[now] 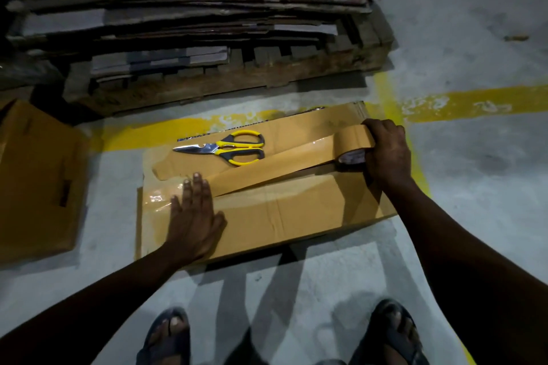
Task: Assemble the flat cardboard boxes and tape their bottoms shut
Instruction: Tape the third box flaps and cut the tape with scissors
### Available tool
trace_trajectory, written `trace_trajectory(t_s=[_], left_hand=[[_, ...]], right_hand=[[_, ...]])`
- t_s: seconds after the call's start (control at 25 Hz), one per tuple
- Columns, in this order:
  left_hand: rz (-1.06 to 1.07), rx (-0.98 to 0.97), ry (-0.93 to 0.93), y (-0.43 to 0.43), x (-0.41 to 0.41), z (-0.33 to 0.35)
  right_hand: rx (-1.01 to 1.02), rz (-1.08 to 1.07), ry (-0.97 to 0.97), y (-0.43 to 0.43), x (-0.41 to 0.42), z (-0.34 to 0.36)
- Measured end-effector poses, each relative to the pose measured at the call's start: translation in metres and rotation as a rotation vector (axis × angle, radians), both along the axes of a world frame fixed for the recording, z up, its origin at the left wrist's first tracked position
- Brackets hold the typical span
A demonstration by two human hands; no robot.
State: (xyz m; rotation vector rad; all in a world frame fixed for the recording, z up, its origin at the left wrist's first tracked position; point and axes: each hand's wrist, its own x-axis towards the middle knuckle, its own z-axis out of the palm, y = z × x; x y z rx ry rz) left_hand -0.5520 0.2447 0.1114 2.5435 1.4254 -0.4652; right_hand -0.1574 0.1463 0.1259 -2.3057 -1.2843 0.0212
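Down on the floor, the cardboard box (296,216) is lying bottom-up, scissors (225,147) resting on it. The left hand (192,216), fingers spread, is pressing the tape strip (267,172) flat; the right hand (387,151) is gripping the tape roll (351,145).

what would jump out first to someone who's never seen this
The yellow-handled scissors lying on the far half of the cardboard box at centre catch the eye first. Across the box runs a brown tape strip, pressed down by the flat left hand at its left end and drawn from the tape roll that the right hand grips at the box's right edge. Behind, a dark stack of flat cardboard sits on a wooden pallet.
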Motion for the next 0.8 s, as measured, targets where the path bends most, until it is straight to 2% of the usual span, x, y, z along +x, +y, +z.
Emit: trace_trajectory(t_s=[0.2,0.4,0.6,0.8], left_hand=[[-0.211,-0.028,-0.019,-0.021,0.053,-0.002],[-0.311,0.021,-0.142,-0.037,0.118,-0.006],[-0.212,0.053,-0.210,-0.047,0.166,-0.004],[-0.087,0.102,-0.195,-0.046,0.146,-0.012]], right_hand=[[0.056,-0.015,0.019,-0.002,0.000,-0.013],[0.047,0.003,0.056,0.001,0.002,-0.008],[0.056,0.007,0.072,0.000,0.002,-0.007],[0.069,-0.014,0.146,-0.001,0.000,0.002]])
